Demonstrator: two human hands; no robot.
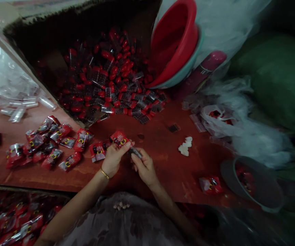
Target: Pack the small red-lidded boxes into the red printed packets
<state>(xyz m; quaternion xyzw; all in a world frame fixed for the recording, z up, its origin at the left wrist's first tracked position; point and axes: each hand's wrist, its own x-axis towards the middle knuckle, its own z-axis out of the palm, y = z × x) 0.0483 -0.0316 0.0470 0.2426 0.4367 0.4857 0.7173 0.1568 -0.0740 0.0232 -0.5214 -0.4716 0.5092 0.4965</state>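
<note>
My left hand, with a gold bracelet at its wrist, pinches a small red printed packet between thumb and fingers. Close against it, my right hand grips a small dark, see-through piece, whose kind I cannot make out. The two hands meet over the red table, and the piece touches or nearly touches the packet. Beside my left hand lies another red packet. More red packets are strewn further left.
Behind the hands, a cardboard box lies open, spilling red-capped clear pieces. A red basin leans there beside a pink-capped can. Clear tubes lie left; a grey bowl and plastic bag stand right.
</note>
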